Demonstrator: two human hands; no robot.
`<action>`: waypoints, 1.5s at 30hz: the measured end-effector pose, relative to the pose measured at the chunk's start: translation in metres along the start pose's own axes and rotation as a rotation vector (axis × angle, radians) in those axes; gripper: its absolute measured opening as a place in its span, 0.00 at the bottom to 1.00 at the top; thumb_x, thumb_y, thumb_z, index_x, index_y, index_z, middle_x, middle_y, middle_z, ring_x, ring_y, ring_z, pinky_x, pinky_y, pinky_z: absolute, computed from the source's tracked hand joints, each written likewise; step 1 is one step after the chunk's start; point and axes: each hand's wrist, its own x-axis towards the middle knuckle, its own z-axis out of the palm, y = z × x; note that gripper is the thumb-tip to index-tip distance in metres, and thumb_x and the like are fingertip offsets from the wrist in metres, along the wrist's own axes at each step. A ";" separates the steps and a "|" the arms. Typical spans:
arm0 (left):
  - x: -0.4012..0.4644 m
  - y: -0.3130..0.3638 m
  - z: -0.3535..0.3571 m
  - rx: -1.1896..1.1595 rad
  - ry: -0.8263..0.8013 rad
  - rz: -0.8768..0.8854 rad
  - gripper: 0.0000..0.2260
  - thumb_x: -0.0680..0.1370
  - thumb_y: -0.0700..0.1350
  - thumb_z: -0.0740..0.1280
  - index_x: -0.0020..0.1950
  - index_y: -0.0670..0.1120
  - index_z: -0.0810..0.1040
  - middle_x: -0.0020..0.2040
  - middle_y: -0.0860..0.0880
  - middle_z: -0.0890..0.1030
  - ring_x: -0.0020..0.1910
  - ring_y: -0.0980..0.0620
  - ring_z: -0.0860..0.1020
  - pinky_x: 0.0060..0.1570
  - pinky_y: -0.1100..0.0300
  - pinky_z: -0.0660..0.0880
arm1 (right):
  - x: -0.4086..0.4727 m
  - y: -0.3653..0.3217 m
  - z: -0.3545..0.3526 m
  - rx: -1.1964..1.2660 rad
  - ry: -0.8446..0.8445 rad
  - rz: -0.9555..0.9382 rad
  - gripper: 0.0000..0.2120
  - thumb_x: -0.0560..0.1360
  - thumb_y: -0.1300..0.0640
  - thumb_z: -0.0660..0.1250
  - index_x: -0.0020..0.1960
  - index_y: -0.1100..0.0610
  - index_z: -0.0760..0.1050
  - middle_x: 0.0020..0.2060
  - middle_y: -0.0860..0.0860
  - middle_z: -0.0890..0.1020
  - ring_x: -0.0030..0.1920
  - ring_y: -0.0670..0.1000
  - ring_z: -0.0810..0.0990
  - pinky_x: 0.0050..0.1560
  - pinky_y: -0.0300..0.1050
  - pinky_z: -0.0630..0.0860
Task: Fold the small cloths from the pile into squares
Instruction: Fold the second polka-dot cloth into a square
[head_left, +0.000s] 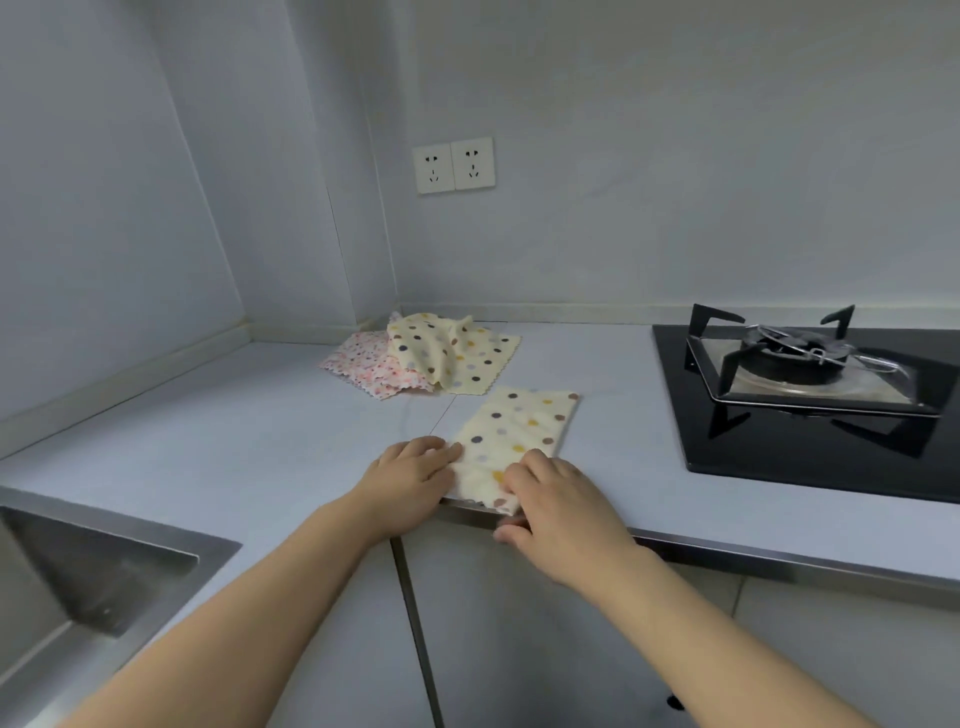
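Pale grey kitchen table (260, 441) at its front edge: left hand (410, 480) and right hand (558, 499) on the near end of a cream dotted cloth (519, 431), already folded to a long strip. Left fingers (441, 452) seemingly flat on the near left corner; right fingers (524, 470) curled onto the near edge, thumb under the table lip, apparently pinching the fabric. Judged mid-fold: next, near end lifted and carried to the far end, edges matched, for a square. Beyond, pile (431, 358) of loose cloths in the corner, well apart, awaiting folding. Sink (104, 571) near left; gas hob (810, 384) right; wall sockets (453, 165) behind.
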 end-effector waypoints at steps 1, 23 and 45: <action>-0.010 0.002 -0.003 0.011 -0.032 0.006 0.30 0.75 0.63 0.48 0.76 0.58 0.61 0.76 0.54 0.60 0.75 0.49 0.56 0.74 0.55 0.53 | -0.006 0.000 -0.002 0.045 0.042 0.002 0.16 0.76 0.44 0.64 0.57 0.53 0.71 0.55 0.47 0.71 0.56 0.53 0.70 0.57 0.43 0.67; 0.019 0.049 -0.036 -0.620 0.111 -0.039 0.18 0.76 0.52 0.67 0.46 0.36 0.76 0.38 0.47 0.76 0.37 0.50 0.72 0.41 0.56 0.68 | 0.028 0.062 -0.057 0.514 -0.050 0.364 0.12 0.79 0.50 0.60 0.46 0.59 0.74 0.42 0.53 0.80 0.40 0.54 0.77 0.40 0.46 0.71; 0.078 0.045 0.013 -0.290 0.344 0.070 0.09 0.77 0.50 0.65 0.56 0.53 0.69 0.43 0.54 0.74 0.39 0.55 0.73 0.39 0.58 0.68 | 0.070 0.115 -0.003 0.255 -0.050 0.346 0.07 0.75 0.54 0.59 0.50 0.44 0.70 0.50 0.42 0.73 0.55 0.48 0.68 0.57 0.43 0.60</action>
